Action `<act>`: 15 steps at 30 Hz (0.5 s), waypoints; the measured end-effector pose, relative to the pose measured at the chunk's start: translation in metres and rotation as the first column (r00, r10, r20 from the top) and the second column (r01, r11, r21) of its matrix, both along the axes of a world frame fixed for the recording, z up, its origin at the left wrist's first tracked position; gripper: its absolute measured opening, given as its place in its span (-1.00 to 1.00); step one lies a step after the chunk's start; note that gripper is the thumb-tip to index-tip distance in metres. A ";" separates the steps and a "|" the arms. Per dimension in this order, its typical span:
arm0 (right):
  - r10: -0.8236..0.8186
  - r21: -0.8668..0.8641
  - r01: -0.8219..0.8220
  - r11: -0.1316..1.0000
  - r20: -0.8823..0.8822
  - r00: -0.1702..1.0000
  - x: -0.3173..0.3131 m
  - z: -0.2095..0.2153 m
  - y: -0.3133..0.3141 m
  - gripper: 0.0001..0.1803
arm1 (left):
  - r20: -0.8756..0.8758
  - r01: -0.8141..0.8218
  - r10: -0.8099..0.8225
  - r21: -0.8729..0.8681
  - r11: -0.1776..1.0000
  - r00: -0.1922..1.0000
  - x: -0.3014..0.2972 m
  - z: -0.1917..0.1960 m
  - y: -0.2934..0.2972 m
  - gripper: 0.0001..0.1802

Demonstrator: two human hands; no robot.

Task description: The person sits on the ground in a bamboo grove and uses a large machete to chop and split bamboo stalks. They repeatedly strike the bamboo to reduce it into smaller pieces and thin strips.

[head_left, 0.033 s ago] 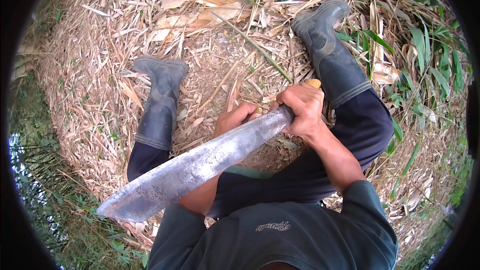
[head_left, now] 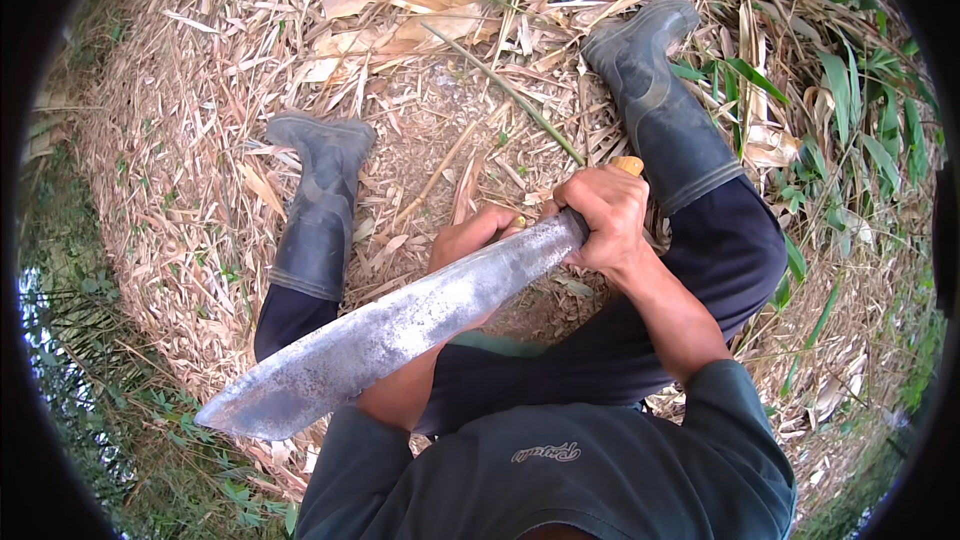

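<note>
Machete point(head_left: 390, 335) blade left of grip (right hand point(head_left: 605, 220))

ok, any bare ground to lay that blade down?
Barest patch: dirt between left boot and right boot. Crowded: right hand gripping machete, left hand beneath; dry leaf litter elsewhere.

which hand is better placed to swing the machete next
Right. The right hand is wrapped around the wooden handle of the machete. The left hand sits behind the blade, partly hidden, with no grip on the handle.
</note>
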State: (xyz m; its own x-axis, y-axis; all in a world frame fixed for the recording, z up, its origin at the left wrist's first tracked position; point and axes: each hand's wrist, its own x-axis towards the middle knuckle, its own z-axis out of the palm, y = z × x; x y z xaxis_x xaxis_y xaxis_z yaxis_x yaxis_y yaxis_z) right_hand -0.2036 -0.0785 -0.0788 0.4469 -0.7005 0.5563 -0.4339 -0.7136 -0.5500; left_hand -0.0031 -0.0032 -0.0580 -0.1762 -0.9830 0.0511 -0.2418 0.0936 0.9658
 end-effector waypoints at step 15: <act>0.032 -0.068 -0.030 0.997 0.032 0.999 -0.003 0.002 -0.007 -0.71 | -0.034 0.028 -0.036 -0.192 0.981 0.999 -0.003 0.004 0.003 -0.61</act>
State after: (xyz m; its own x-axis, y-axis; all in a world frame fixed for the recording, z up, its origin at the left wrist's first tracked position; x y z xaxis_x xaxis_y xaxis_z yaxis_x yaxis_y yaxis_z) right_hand -0.2070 -0.0852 -0.0770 0.4486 -0.6469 0.6166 -0.3936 -0.7624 -0.5136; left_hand -0.0064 -0.0001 -0.0539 -0.2019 -0.9484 0.2445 -0.2002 0.2843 0.9376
